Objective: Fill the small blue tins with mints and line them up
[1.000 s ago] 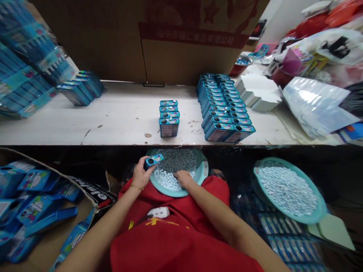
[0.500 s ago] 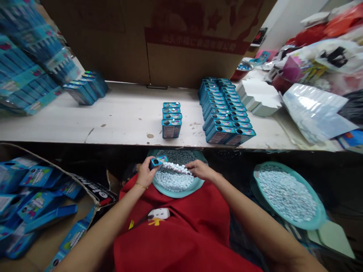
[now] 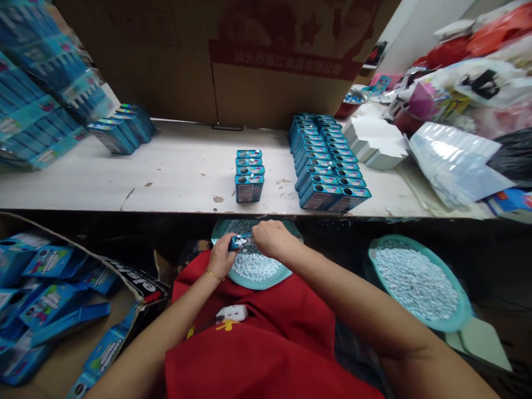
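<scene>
My left hand (image 3: pixel 221 257) is closed around a small blue box (image 3: pixel 240 241), held over a teal bowl (image 3: pixel 266 281) of pale blue-white tablets on my lap. My right hand (image 3: pixel 270 238) is cupped and closed right against the box's end, with a few white tablets showing where they meet. A short row of the same blue boxes (image 3: pixel 248 174) stands on the white shelf (image 3: pixel 166 177) just above my hands. A larger block of blue boxes (image 3: pixel 326 160) stands to its right.
A second teal bowl of tablets (image 3: pixel 418 282) lies low on the right. A cardboard carton of loose blue boxes (image 3: pixel 50 299) sits at the lower left. Stacked blue packs (image 3: pixel 37 94) fill the upper left; plastic bags and white cartons (image 3: pixel 453 155) crowd the right.
My right hand left the tablets in the bowl, carried a line of them up, and closed in against the box. The left hand kept hold of the box.
</scene>
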`<action>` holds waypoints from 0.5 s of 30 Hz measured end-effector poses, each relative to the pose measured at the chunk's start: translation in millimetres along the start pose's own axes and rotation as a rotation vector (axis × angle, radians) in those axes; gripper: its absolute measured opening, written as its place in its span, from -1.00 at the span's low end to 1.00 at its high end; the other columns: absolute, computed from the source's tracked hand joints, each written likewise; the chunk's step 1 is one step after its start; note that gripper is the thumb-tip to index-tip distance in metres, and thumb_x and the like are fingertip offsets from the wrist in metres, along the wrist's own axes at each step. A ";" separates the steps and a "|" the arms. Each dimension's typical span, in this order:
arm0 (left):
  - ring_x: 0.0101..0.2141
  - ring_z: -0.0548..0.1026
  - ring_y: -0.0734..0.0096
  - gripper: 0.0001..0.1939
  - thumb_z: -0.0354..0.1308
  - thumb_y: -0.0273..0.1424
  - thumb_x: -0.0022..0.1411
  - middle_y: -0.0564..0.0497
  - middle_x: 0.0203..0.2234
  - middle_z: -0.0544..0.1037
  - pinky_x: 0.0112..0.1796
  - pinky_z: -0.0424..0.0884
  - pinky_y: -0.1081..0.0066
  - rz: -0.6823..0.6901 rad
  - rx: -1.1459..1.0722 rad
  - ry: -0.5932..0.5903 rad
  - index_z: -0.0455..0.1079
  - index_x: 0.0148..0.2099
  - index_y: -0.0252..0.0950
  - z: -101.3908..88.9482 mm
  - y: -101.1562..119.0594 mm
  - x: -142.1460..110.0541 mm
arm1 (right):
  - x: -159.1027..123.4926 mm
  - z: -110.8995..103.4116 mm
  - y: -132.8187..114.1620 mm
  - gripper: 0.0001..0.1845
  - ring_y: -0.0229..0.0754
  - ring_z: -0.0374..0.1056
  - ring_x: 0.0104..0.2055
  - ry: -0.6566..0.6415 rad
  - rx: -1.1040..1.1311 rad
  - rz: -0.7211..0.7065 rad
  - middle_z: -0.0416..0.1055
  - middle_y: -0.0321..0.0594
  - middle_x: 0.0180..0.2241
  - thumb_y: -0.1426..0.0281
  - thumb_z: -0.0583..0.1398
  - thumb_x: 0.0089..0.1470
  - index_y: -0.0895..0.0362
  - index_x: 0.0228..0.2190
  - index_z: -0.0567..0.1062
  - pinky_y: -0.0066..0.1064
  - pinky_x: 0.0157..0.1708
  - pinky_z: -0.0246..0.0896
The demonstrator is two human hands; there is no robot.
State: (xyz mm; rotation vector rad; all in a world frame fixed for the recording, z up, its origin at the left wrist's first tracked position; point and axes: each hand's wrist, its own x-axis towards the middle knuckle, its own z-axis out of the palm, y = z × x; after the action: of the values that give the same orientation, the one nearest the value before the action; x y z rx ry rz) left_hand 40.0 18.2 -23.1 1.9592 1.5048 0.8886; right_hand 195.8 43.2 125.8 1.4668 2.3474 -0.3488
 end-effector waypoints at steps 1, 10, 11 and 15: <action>-0.18 0.34 0.30 -0.63 0.03 -0.47 -0.02 -0.06 -0.21 0.38 -0.13 0.24 0.29 -0.010 -0.005 0.008 0.20 -0.09 -0.28 -1.3 -0.6 0.1 | -3.4 0.6 4.2 -0.68 -0.10 0.31 -0.19 0.006 0.002 0.007 0.40 0.08 -0.26 0.44 0.01 -0.02 0.23 -0.22 0.43 -0.34 -0.20 0.12; -0.28 0.38 0.36 -0.65 0.10 -0.37 -0.03 0.00 -0.29 0.42 -0.22 0.28 0.37 -0.110 -0.016 0.112 0.23 -0.13 -0.26 -22.5 -7.0 -1.3 | 11.7 103.5 71.7 -0.61 -0.23 0.27 -0.12 0.058 0.285 0.173 0.40 -0.20 -0.19 0.49 -0.04 0.01 0.00 -0.13 0.36 -0.51 -0.21 0.09; -0.29 0.38 0.36 -0.65 0.10 -0.35 -0.03 0.00 -0.29 0.42 -0.22 0.28 0.37 -0.119 -0.011 0.110 0.23 -0.13 -0.26 -24.1 -7.0 -1.6 | 20.5 120.1 67.0 -0.61 -0.22 0.28 -0.13 0.036 0.265 0.207 0.39 -0.14 -0.19 0.52 -0.05 0.01 0.05 -0.13 0.37 -0.49 -0.22 0.11; -0.27 0.38 0.36 -0.64 0.09 -0.32 -0.02 0.00 -0.28 0.41 -0.21 0.27 0.36 -0.135 -0.002 0.099 0.22 -0.12 -0.25 -27.3 -6.9 -3.1 | 42.8 166.6 34.7 -0.62 -0.14 0.31 -0.17 -0.045 0.222 0.163 0.40 0.01 -0.24 0.58 -0.09 0.00 0.20 -0.22 0.43 -0.41 -0.26 0.15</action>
State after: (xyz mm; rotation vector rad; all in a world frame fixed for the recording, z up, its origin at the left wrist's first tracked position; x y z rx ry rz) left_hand 14.5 17.1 -10.8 1.8114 1.6691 0.9397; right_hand 236.8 29.0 -44.2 1.7194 2.1928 -0.6082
